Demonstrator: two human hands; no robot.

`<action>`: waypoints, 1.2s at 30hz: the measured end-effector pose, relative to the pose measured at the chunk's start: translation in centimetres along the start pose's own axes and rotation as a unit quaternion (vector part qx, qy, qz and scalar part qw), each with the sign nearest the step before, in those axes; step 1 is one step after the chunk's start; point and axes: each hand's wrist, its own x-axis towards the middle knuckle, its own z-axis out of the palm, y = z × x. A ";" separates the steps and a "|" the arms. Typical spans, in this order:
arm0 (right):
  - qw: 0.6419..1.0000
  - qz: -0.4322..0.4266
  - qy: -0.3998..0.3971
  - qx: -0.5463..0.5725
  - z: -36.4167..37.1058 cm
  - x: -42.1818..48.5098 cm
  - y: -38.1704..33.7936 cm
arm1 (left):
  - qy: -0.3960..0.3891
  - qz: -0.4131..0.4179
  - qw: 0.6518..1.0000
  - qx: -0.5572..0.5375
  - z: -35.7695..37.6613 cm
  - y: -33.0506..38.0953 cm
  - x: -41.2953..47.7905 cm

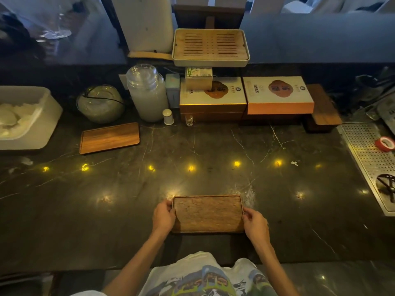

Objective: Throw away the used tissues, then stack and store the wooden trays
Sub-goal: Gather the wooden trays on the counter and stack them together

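Head view. You see two flat wooden trays on the dark marble bench. The near tray lies at lower centre, long axis left to right. Your left hand closes its grip on the left short edge, your right hand on the right short edge. The far tray rests at centre left, long axis left to right, slightly tilted. Two printed boxes stand at upper centre; their writing is unreadable.

Dim scene; yellow lamp glints dot the glossy counter, edges bowed and soft.
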 end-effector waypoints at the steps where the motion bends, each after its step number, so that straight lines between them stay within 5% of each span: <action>1: 1.000 0.002 -0.003 -0.007 -0.1 0.1 -0.1 | 0.004 -0.003 1.000 0.008 -0.1 0.1 0.1; 8: 0.999 0.007 -0.011 -0.053 0.0 0.6 -0.5 | -0.032 -0.011 0.999 0.031 -0.8 0.3 1.0; 15: 0.991 0.031 -0.002 -0.130 -0.5 1.4 -2.7 | -0.111 -0.095 0.987 -0.069 -2.8 0.0 3.1; 18: 0.989 -0.046 0.018 -0.136 0.9 2.7 -8.2 | -0.066 -0.110 0.987 -0.100 -6.4 -0.3 6.3; 25: 0.970 -0.184 -0.114 -0.108 9.6 7.0 -27.6 | 0.134 -0.062 0.987 -0.065 -20.6 0.4 17.9; 30: 0.964 -0.161 -0.193 -0.084 16.9 9.6 -37.7 | 0.221 -0.082 0.971 -0.034 -26.9 1.0 24.3; 36: 0.966 -0.121 -0.204 -0.101 23.2 12.6 -41.9 | 0.214 -0.144 0.966 -0.018 -29.6 -1.2 29.2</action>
